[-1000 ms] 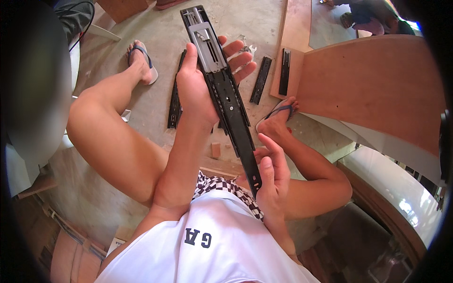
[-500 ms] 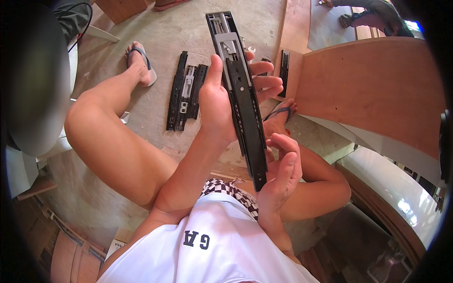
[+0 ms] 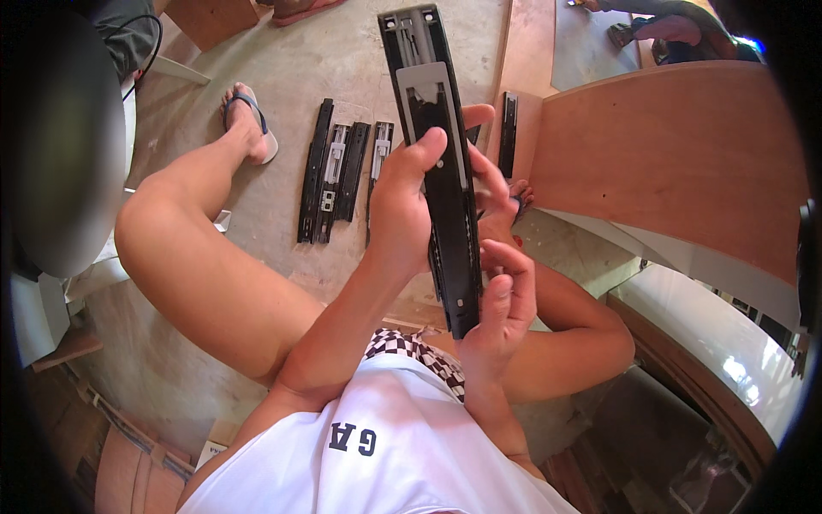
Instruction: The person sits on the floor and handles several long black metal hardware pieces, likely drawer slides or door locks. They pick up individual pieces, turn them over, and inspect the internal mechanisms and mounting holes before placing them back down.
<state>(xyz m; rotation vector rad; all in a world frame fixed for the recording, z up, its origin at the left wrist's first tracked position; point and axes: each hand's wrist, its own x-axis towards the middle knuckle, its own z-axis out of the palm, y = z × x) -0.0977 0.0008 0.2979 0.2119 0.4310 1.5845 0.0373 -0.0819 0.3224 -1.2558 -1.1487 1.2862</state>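
Note:
A long black drawer slide (image 3: 447, 206) with a grey metal bracket near its far end is held up at a slant in front of my body. My left hand (image 3: 402, 201) is closed around its middle, thumb lying across the front face and fingertips showing past the right edge. At the near end, my right hand (image 3: 505, 308) cups the slide loosely, its fingers bent and partly behind it. More drawer slides (image 3: 332, 180) lie side by side on the floor beyond my left forearm. Another slide (image 3: 379, 158) lies just right of them, partly covered by my left hand.
A curved wooden panel (image 3: 676, 163) stands on the right, with a black slide (image 3: 509, 133) on the wood near its left end. My bent legs flank the work on the concrete floor (image 3: 205, 300). Another person's arm (image 3: 676, 26) shows at the upper right.
The slide has tipped more upright and shifted slightly up. My left thumb has moved from its edge onto its face. Another slide on the floor has come into sight beside the group.

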